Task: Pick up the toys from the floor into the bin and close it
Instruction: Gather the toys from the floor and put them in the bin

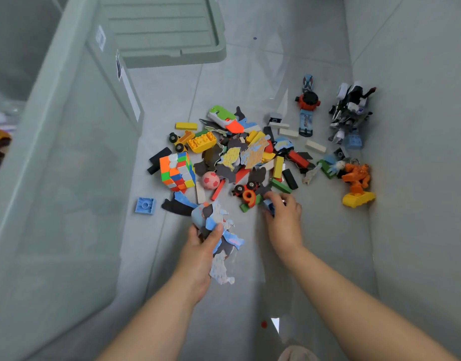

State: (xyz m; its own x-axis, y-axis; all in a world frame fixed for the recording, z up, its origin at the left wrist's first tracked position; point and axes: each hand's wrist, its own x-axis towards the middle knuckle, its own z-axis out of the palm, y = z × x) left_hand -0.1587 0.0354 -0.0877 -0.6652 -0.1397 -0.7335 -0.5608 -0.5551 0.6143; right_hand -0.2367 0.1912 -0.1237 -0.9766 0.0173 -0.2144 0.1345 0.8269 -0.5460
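At centre the left hand (201, 252) grips a bunch of puzzle pieces (220, 231); the right hand (285, 213) pinches a blue piece (269, 206) at the toy pile's (239, 155) lower edge, with open floor (239, 308) below and the bin (67, 157) at left.

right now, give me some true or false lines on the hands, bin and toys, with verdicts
1. The left hand grips a bunch of puzzle pieces. True.
2. The lid is on the bin. False: the lid lies off the bin, beyond its far end.
3. The cube is in the bin. False: it sits on the floor, at the left of the toy pile, close to the pink ball.
4. The right hand holds a blue piece at the pile's near edge. True.
5. The blue brick lies apart from the pile, between it and the bin. True.
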